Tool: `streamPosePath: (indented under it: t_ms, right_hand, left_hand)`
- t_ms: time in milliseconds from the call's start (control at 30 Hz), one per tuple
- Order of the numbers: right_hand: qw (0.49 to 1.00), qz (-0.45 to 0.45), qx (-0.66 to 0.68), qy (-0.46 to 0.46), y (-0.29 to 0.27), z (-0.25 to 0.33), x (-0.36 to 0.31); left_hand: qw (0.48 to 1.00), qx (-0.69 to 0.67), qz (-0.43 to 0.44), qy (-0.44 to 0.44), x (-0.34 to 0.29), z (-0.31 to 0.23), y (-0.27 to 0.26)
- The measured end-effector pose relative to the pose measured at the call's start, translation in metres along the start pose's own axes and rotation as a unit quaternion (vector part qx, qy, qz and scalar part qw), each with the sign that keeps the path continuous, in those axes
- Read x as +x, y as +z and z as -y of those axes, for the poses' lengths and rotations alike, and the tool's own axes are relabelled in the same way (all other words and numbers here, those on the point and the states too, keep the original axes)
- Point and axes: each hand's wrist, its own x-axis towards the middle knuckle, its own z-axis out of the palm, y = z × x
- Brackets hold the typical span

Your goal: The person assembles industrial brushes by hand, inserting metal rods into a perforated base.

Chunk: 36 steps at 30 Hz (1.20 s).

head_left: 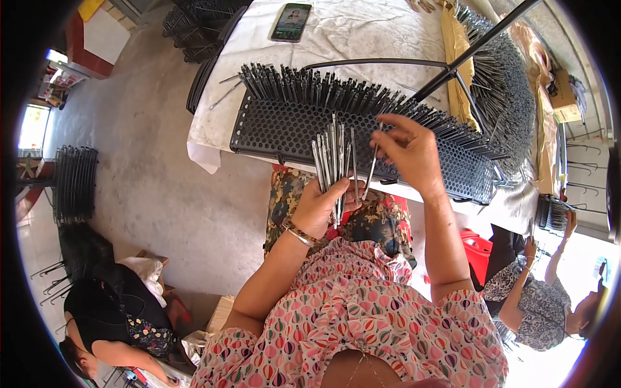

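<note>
Slim, shiny metal rods [332, 152] fanning from the left hand [320, 205], its grip wrapped around them, single rod [372, 163] pinched by the right hand [413, 155], near side of crinkled, white-draped table [375, 32], black round-holed rack [291, 126] beyond

A phone [291, 22] lies screen-up on the white-covered table [378, 32]. A carton [564, 100] sits off to the right. One co-worker [119, 304] is at lower left, another [540, 310] at right.
</note>
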Motion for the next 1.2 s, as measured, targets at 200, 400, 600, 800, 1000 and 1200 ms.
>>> streamPosePath:
  t_ms: [200, 400, 600, 800, 1000, 1200]
  right_hand:
    - [0.954, -0.218, 0.018, -0.207, -0.005, 0.007, 0.017]
    - [0.909, -0.263, -0.099, -0.307, -0.002, -0.009, 0.038]
    - [0.897, -0.274, -0.135, -0.318, -0.002, -0.007, 0.04]
    - [0.884, -0.285, -0.154, -0.337, 0.0, -0.006, 0.039]
    - [0.885, -0.282, -0.166, -0.333, 0.005, -0.006, 0.038]
    - [0.852, -0.242, -0.27, -0.378, 0.002, -0.009, 0.04]
  left_hand:
    - [0.993, 0.111, 0.03, 0.018, -0.003, -0.002, 0.001]
    - [0.998, 0.059, 0.005, 0.017, -0.002, 0.0, -0.002]
    - [1.0, 0.002, 0.029, -0.001, -0.003, -0.003, -0.003]
    - [0.999, -0.015, 0.038, -0.008, -0.002, -0.003, -0.004]
    - [1.0, 0.003, 0.031, -0.003, -0.005, -0.005, -0.005]
    - [0.999, -0.004, 0.039, -0.006, -0.003, -0.006, -0.004]
